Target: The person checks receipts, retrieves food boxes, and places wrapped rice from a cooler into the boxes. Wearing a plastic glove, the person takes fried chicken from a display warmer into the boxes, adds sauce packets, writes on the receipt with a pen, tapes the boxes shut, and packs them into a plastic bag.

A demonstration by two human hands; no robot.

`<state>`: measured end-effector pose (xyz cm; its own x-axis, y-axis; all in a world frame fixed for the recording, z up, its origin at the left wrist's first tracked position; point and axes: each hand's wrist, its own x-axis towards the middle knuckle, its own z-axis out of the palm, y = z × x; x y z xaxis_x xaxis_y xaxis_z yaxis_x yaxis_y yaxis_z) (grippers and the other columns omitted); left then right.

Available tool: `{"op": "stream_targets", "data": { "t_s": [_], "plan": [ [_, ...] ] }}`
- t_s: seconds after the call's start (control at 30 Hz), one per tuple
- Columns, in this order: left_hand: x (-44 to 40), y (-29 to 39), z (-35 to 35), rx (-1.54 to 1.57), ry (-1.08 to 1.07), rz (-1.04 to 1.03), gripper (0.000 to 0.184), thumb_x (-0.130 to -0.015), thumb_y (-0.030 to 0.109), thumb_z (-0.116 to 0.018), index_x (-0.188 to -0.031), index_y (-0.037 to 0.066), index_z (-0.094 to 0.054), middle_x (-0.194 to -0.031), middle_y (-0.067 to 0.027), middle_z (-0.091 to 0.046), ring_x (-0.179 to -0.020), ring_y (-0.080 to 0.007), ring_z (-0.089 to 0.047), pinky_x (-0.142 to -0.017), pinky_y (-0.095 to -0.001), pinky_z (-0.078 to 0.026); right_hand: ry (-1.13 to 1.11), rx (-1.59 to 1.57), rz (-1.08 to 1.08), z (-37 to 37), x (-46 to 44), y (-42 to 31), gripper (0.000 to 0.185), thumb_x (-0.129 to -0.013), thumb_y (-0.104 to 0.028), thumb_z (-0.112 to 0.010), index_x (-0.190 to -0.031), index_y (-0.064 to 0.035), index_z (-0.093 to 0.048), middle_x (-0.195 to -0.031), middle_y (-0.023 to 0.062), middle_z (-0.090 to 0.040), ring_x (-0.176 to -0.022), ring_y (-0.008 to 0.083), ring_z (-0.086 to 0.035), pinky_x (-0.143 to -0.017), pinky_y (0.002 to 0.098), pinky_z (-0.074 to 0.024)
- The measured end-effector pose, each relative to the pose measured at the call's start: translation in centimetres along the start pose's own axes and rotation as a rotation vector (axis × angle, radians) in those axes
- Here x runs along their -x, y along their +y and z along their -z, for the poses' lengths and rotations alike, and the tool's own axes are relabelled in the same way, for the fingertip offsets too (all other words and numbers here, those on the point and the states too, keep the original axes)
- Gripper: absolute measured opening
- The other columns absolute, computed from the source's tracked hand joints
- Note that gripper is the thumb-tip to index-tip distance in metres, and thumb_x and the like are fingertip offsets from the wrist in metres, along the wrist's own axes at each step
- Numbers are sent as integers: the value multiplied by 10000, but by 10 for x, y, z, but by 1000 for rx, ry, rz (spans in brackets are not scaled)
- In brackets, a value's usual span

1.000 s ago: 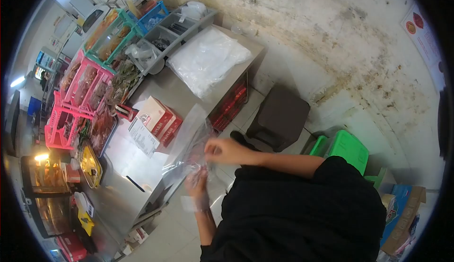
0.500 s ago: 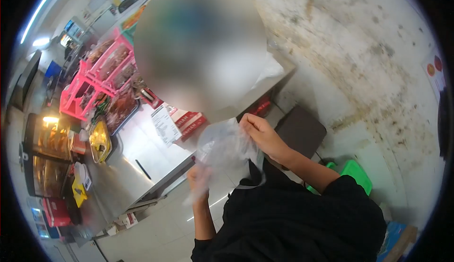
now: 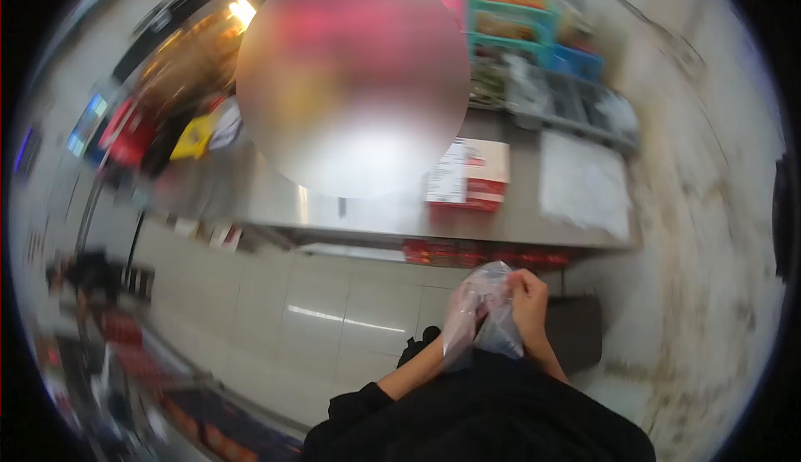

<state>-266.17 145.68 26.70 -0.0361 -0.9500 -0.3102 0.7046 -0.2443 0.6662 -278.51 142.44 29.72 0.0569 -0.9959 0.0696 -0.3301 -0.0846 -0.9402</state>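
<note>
A clear plastic bag [image 3: 504,328] is spread between my two hands, just in front of my black clothing. My right hand [image 3: 530,302] pinches the bag's upper right edge between thumb and fingers. On the other side, my left hand [image 3: 460,322] shows through the thin film, which covers it down to the wrist. It looks to be inside the bag, but its fingers are blurred behind the plastic.
Beyond my hands runs a steel counter [image 3: 521,222] with a red and white box [image 3: 486,173] carrying a printed slip. White sheets [image 3: 586,180], a grey divided tray [image 3: 576,102] and teal baskets [image 3: 511,24] stand right. A dark stool [image 3: 577,333] is beside my right arm.
My view has swung left, so the counter now lies across the front. My hands have come closer together, and the bag now covers my left hand and wrist.
</note>
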Motion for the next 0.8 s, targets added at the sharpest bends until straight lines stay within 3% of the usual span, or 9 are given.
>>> {"op": "stream_targets", "data": {
  "t_s": [0.17, 0.23, 0.3, 0.37, 0.47, 0.53, 0.63, 0.73, 0.8],
  "plan": [
    [7, 27, 33, 571, 343, 37, 222, -929, 169, -389, -1062, 67, -533, -929, -36, -588, -809, -117, -568, -732, -278, -483, -228, -1060, -736, -27, -31, 21, 243, -937, -262, -440, -880, -56, -556, -778, -3, -565, -694, 105, -513, -646, 250, -412],
    [12, 19, 82, 849, -171, -35, 240, -946, 216, -373, -994, 64, -554, -839, -21, -591, -762, -112, -571, -718, -268, -485, -672, -1487, -837, -4, -47, -9, 273, -953, -239, -385, -724, -121, -475, -605, -21, -439, -561, 97, -435, -551, 263, -396],
    [91, 106, 25, 517, -104, -74, 258, -944, 265, -401, -867, 66, -546, -736, -6, -563, -703, -92, -556, -651, -264, -475, -652, -1376, -873, 26, -46, -87, 300, -967, -277, -346, -693, -175, -414, -517, -51, -368, -387, 74, -344, -359, 234, -325],
    [149, 161, 3, 380, 91, -114, 272, -937, 289, -421, -833, 65, -534, -724, -6, -551, -691, -89, -546, -625, -268, -468, -82, -671, -590, 51, -49, -139, 281, -946, -326, -393, -700, -197, -433, -479, -91, -325, -343, 46, -298, -298, 209, -289],
    [204, 198, 7, 131, 416, -209, 195, -893, 234, -522, -772, 84, -487, -707, 8, -522, -660, -89, -513, -594, -259, -423, 232, -666, -343, 98, -94, -118, 210, -918, -379, -447, -906, -176, -499, -570, -102, -380, -390, 15, -333, -304, 171, -299],
    [214, 188, 30, -185, 103, -447, 179, -824, 127, -604, -748, 71, -452, -763, -23, -499, -702, -119, -494, -617, -277, -402, 10, -648, -152, 109, -124, -74, 308, -903, -395, -473, -1083, -149, -508, -676, -81, -442, -481, 8, -392, -373, 164, -350],
    [185, 155, 57, -641, 558, -638, 235, -749, -7, -629, -772, 59, -404, -783, -40, -458, -705, -166, -490, -616, -265, -397, -359, -309, -122, 24, -112, -30, 436, -865, -368, -540, -1189, -88, -454, -755, -34, -457, -638, 87, -458, -583, 241, -438],
    [167, 112, 92, -1122, 942, -838, 256, -687, -101, -575, -836, 22, -407, -853, -100, -434, -777, -253, -486, -642, -292, -409, -491, 383, 788, -34, -103, 51, 412, -826, -284, -585, -1129, -31, -471, -771, 23, -456, -699, 171, -469, -685, 301, -416],
    [175, 94, 109, -1207, 946, -801, 277, -669, -102, -563, -866, 20, -413, -877, -114, -434, -820, -282, -481, -673, -312, -418, -325, 656, 504, -46, -112, 77, 406, -742, -135, -634, -1094, 2, -486, -892, 96, -505, -775, 229, -531, -740, 319, -426]
  ]
}}
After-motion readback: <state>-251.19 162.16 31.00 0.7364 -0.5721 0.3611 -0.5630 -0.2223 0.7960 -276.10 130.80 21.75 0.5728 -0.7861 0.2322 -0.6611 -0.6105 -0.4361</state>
